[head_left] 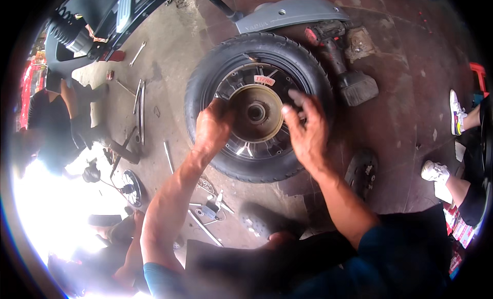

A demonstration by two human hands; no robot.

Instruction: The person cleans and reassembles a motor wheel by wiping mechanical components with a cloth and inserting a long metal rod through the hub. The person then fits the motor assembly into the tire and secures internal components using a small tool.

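Note:
A wheel with a black tyre point(197, 78) lies flat on the floor in front of me. Its dark hub has a pale ring point(281, 125) around a recessed centre, with a round bearing-like part point(256, 112) in the middle. My left hand point(213, 127) is over the hub's left side, fingers curled; a small shiny spot shows at the fingertips, too small to name. On the other side, my right hand point(308, 129) hovers over the hub's right edge with thumb and fingers apart, slightly blurred, and nothing visible in it. A valve stem point(250, 57) shows near the far rim.
A cordless impact wrench point(341, 62) lies right of the wheel, below a grey curved panel point(292, 14). Wrenches and bars point(139, 111) are scattered left; more tools point(210, 210) lie near my shoe point(264, 222). Vehicle parts point(72, 34) stand far left. People are at both sides.

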